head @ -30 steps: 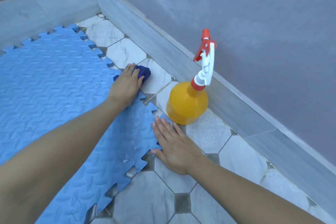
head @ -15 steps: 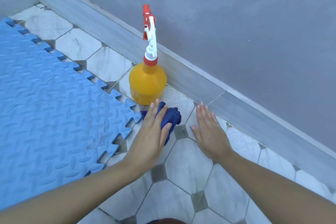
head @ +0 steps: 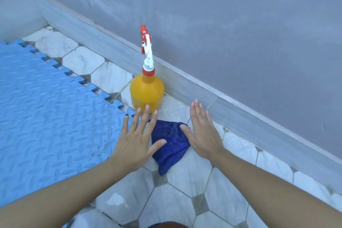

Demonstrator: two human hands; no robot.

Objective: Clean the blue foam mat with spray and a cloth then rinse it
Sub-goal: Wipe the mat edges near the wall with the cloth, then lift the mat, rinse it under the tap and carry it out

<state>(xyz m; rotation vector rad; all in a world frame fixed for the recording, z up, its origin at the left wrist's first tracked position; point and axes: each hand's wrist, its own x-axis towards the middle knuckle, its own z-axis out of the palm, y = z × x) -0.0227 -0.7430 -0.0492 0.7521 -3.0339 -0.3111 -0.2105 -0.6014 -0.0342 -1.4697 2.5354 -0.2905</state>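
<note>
Blue foam mat lay on the tiled floor, left of the cloth and spray bottle. Both hands, left and right, were spread flat, holding nothing. Wiping looked finished; rinsing would need the mat lifted.

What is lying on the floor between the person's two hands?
In the head view, a crumpled dark blue cloth lies on the tiled floor between the left hand and right hand, both open.
</note>
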